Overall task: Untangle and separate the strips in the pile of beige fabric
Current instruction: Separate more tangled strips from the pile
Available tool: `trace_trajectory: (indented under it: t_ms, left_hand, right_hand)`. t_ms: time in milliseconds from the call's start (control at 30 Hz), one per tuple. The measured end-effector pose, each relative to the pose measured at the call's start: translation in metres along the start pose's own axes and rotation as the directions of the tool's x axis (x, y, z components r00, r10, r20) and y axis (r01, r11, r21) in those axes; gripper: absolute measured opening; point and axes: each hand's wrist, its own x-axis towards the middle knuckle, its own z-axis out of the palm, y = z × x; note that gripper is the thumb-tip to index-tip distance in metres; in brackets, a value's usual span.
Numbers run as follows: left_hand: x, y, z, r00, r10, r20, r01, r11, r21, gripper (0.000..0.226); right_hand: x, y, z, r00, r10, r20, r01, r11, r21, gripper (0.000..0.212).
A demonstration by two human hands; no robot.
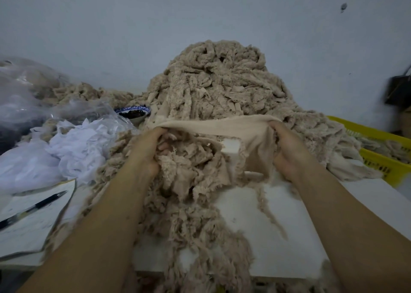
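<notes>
Two hands in a whole lot of fluff. Far left there's a crumpled clear plastic bag (26,97) with more beige scraps behind it, then a heap of white fabric scraps (73,146) spilling toward a sheet of paper (44,223) that has a black pen (33,207) lying across it. Just past the white heap sits a blue-and-white bowl (133,112) with something dark in it, half hidden by the plastic and the fluff. The left hand (146,150) has its fingers curled into a fuzzy clump and the left end of a smooth beige strip (222,126). That strip is stretched across to the right hand (289,150), whose fingers are clenched round its other end. The pile of beige fabric (222,83) rises right behind the strip against the wall and trails down between the forearms over the near edge of the white table (289,226), so it covers most of the surface. On the right, a yellow plastic crate (378,161) holds more beige strips, and a dark bag (398,90) hangs on the wall past it, blurry.
</notes>
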Motion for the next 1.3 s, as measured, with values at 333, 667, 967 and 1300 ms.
trace_trajectory:
  t_ms: [333,667,967,1300]
  left_hand:
    - [-0.028,-0.011,0.038,0.901,-0.034,0.432,-0.254,0.767,0.589,0.024]
    - [-0.014,0.002,0.011,0.933,-0.021,0.358,-0.288,0.552,0.782,0.023]
    - [-0.006,0.007,-0.003,0.913,0.376,0.159,-0.303,0.362,0.882,0.016]
    - [-0.021,-0.005,0.027,0.906,0.371,0.204,-0.341,0.353,0.872,0.040]
  right_hand:
    - [-0.037,0.024,0.030,0.939,-0.009,0.343,0.288,0.568,-0.771,0.058]
    - [-0.031,0.014,0.012,0.981,-0.134,0.139,0.183,0.869,-0.460,0.014]
    - [-0.026,0.018,-0.007,0.994,-0.110,0.011,0.109,0.959,-0.262,0.025]
    - [-0.040,0.029,0.025,0.936,-0.288,0.201,0.342,0.616,-0.709,0.037]
